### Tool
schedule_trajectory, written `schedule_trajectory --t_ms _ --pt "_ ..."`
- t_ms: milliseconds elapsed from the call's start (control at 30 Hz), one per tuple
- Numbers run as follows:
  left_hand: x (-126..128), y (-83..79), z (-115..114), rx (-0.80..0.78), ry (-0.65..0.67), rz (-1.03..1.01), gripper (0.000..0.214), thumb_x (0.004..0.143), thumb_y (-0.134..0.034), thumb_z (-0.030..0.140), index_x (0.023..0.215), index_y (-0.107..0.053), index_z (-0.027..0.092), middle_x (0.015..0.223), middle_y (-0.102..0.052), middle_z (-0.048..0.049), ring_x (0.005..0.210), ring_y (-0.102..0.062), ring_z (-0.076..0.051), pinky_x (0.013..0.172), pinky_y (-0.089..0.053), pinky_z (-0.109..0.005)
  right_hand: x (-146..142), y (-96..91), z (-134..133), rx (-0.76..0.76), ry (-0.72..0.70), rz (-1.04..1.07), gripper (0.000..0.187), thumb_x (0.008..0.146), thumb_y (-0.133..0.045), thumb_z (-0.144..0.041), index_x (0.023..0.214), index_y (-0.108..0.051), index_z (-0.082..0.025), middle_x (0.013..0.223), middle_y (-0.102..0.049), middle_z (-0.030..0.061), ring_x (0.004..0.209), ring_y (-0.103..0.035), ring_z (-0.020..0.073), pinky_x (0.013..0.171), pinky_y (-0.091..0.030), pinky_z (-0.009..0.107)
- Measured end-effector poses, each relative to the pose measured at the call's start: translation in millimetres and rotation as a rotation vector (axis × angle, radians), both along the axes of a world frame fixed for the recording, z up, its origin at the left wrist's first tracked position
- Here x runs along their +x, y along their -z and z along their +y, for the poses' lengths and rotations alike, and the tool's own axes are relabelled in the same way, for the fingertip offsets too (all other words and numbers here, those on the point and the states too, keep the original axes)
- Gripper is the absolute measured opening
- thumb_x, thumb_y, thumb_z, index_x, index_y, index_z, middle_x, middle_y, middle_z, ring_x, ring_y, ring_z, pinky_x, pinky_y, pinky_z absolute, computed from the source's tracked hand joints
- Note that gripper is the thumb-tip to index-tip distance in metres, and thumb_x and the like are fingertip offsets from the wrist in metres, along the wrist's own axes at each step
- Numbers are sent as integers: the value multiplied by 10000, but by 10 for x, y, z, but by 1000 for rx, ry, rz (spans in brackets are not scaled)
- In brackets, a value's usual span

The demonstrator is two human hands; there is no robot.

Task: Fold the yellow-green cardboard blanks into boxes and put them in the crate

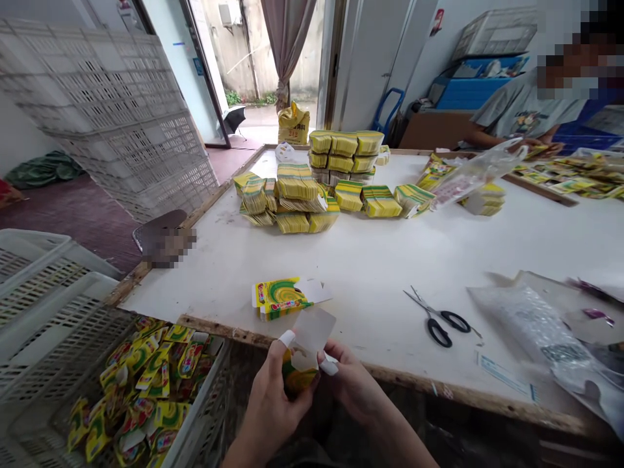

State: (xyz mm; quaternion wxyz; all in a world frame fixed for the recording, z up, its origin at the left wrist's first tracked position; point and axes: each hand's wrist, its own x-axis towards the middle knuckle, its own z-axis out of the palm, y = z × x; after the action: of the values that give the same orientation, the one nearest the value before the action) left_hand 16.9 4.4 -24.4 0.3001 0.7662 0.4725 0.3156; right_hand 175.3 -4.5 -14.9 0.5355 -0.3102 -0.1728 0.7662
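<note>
In my left hand (pixel 273 396) is a small yellow-and-green printed carton (pixel 298 376), gripped round its sides near the table's front edge. Its white end flaps stand open toward the table. My right hand (pixel 351 383) pinches a white side flap of the same carton between thumb and fingers. Just beyond lies another carton (pixel 280 299) of the same print on the white table, its white flap out to the right. Black-handled scissors (pixel 439 320) rest to the right of my hands, blades spread a little.
Bundled flat cartons (pixel 295 182) are stacked across the table (pixel 361 260). Below left, a plastic crate (pixel 195 409) holds many filled cartons. Bubble wrap (pixel 546 331) lies at right. Another person (pixel 524 117) works at the far right by a tray of packets. Tall crates (pixel 121 110) stand at left.
</note>
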Motion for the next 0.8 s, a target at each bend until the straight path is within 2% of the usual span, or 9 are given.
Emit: schedule_trajectory --t_ms 133,300,367,433,567,800 --pt "5 -36 16 122 48 58 641 802 -638 231 1344 -296 234 1124 -617 -104 939 -662 -225 759 -572 -337 79 -22 32 -53 -41 -106 377 603 -870 -378 862 -709 -155 749 -670 13 650 -536 108 564 -393 188" --pt "12 -72 109 432 36 219 506 831 -570 139 1300 -385 184 1047 -604 -110 876 -626 -239 722 -555 -358 127 -69 75 47 -19 -337 536 678 -723 -646 914 -659 -169 816 -644 15 619 -494 102 569 -454 220" --pt "21 -83 149 516 35 285 442 858 -535 128 1281 -422 188 1027 -605 -101 866 -610 -237 725 -539 -362 118 -84 100 71 -4 -456 496 668 -751 -596 898 -632 -173 800 -633 9 617 -504 116 540 -465 232" --pt "32 -94 180 566 46 340 358 886 -502 133 1237 -465 196 1001 -604 -90 850 -599 -229 717 -518 -351 104 -82 125 53 24 -540 377 646 -799 -443 832 -608 -176 719 -607 -13 587 -507 120 500 -453 227" --pt "39 -114 222 626 69 403 252 918 -478 146 1165 -504 193 977 -594 -81 842 -585 -222 706 -479 -339 98 -48 151 19 62 -581 154 642 -686 -204 760 -591 -178 646 -588 -35 536 -526 117 508 -467 242" --pt "33 -227 318 663 114 443 238 956 -396 153 1152 -524 195 949 -581 -64 785 -563 -202 694 -442 -325 128 -29 164 12 97 -620 64 650 -580 -186 714 -581 -180 574 -591 -42 465 -537 115 478 -482 255"
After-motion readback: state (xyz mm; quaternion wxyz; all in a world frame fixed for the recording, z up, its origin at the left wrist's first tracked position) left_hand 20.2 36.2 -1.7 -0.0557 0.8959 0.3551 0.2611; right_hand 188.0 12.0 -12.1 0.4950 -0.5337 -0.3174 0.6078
